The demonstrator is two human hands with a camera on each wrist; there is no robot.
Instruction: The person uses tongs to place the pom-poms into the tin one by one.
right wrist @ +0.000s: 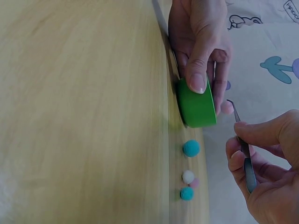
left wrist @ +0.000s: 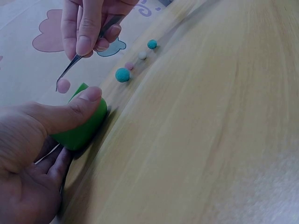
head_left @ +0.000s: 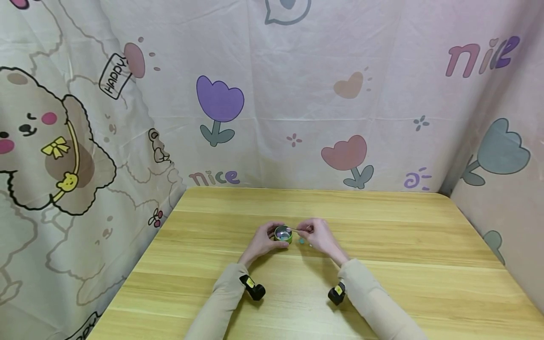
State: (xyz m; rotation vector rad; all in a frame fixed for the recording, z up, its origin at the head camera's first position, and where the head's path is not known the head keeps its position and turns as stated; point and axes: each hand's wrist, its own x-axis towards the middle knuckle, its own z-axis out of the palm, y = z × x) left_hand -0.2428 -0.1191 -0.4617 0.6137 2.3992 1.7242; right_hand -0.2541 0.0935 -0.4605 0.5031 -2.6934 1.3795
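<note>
My left hand (head_left: 262, 241) holds a small round green container (right wrist: 197, 109) on the table, thumb on the near side and fingers around the far side. Its open top shows a shiny, pale interior in the head view; what lies inside is too small to tell. Between the thumb and fingers of my right hand (head_left: 319, 234) is a pair of metal tweezers (right wrist: 245, 148) with bent tips. A small pale pink ball (left wrist: 63, 86) is at those tips, just above the container's rim in the left wrist view.
To the right of the container, several small balls lie on the wooden table (head_left: 297, 302): a larger teal ball (right wrist: 191, 148), a white ball (right wrist: 188, 177), a pink ball (right wrist: 195, 183) and another teal ball (left wrist: 152, 44). A printed cloth (head_left: 280, 94) hangs behind the table.
</note>
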